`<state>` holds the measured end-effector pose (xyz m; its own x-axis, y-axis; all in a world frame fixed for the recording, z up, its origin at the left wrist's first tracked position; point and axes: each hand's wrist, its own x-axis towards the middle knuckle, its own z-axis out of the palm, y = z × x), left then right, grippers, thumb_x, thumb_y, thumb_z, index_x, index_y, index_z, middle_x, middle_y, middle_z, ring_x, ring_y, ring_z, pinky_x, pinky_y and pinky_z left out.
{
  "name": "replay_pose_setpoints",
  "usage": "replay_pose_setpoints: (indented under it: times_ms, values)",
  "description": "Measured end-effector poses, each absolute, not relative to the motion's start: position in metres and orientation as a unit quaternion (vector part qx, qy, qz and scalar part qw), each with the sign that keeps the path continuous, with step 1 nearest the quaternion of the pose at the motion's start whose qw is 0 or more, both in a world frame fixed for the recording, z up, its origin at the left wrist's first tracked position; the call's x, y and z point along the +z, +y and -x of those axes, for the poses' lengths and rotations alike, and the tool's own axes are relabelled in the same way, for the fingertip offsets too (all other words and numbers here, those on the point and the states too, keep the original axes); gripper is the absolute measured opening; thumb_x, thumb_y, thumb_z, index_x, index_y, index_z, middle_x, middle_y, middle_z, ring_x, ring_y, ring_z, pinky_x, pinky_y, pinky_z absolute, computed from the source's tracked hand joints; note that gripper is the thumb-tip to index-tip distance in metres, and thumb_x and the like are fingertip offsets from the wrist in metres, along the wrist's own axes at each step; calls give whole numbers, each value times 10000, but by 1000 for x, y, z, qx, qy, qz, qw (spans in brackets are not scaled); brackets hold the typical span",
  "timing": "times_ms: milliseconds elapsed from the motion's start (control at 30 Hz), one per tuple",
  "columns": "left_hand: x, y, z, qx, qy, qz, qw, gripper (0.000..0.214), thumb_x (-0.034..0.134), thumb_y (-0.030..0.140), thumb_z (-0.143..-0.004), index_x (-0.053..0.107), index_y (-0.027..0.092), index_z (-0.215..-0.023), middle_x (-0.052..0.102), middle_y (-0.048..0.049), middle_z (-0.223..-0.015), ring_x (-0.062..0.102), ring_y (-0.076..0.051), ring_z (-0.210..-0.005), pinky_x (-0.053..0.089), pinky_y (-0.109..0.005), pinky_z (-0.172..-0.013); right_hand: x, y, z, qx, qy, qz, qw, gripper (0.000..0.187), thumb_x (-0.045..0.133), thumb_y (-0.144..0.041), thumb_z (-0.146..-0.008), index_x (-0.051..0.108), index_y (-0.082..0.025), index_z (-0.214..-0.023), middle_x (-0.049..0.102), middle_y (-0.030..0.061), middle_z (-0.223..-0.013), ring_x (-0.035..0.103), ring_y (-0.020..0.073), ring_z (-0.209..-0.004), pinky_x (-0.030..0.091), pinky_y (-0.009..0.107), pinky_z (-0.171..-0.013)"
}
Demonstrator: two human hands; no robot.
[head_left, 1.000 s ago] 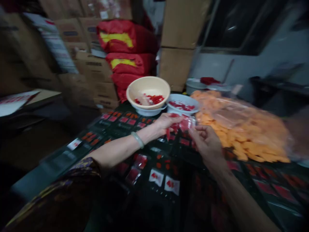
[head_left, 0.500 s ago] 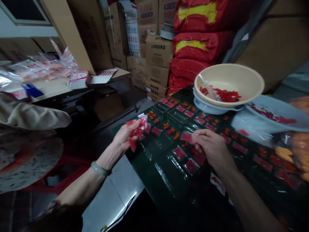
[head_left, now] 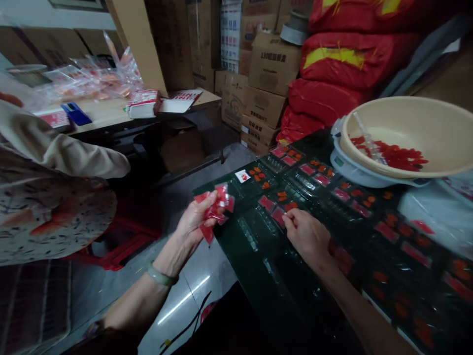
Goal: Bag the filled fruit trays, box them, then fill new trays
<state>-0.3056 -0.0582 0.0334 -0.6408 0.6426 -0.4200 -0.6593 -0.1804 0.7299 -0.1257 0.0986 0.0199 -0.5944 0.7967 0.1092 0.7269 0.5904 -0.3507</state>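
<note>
My left hand is closed around a bunch of small red packets, held over the left edge of the dark green table. A green bangle circles that wrist. My right hand pinches the near edge of a flat red packet, which rests in a clear compartment tray. Beside it in the same tray lies another red packet. Orange pieces sit just behind. Farther left, a white packet lies next to more orange pieces.
A cream basin with red pieces sits in a pale blue basin at the right. Several filled trays line the table. Another person's sleeve is at left, near a side table. Cardboard boxes and red sacks stand behind.
My right hand has brought its red packet down into a tray nearer the left hand, beside another packet. The view has shifted, and the white packet now shows uncovered. The left hand keeps its bunch.
</note>
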Motion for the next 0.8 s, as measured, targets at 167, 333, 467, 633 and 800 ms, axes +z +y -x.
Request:
replay_pose_setpoints:
  times_ms: [167, 333, 467, 633, 800]
  values:
    - [37, -44, 279, 729, 506, -63, 457, 279, 750, 351, -610, 624, 114, -686, 559, -18, -519, 396, -19, -332, 205, -106, -274, 52, 68, 152, 410, -830, 310, 215, 265, 521, -430, -774, 566, -184, -863, 585, 12, -674, 529, 127, -572, 413, 241, -558]
    - [36, -40, 268, 723, 483, -99, 484, 301, 751, 378, -596, 620, 114, -659, 519, 10, -480, 353, -11, -309, 166, -124, -272, 57, 56, 163, 485, -812, 272, 174, 192, 523, -330, -763, 522, -184, -637, 491, -33, -514, 448, 92, -462, 356, 209, -450]
    - [28, -45, 280, 739, 483, -44, 468, 299, 759, 353, -594, 601, 107, -660, 534, -2, -502, 393, -18, -331, 192, -110, -278, 48, 64, 157, 533, -773, 300, 168, 202, 532, -319, -758, 546, -168, -625, 514, -29, -520, 449, 76, -439, 338, 189, -410]
    - [16, -62, 303, 764, 487, 8, 423, 267, 749, 289, -623, 587, 102, -722, 582, -44, -564, 502, -67, -414, 229, -93, -276, 36, 88, 162, 552, -738, 342, 186, 200, 601, -346, -693, 574, -149, -667, 552, -21, -528, 452, 69, -419, 321, 177, -381]
    - [11, -78, 310, 768, 493, -6, 409, 268, 721, 312, -664, 576, 95, -725, 584, -45, -565, 475, -48, -379, 270, -89, -283, 36, 89, 166, 543, -771, 317, 103, 143, 573, -292, -690, 552, -152, -674, 553, -31, -502, 435, 63, -407, 322, 175, -398]
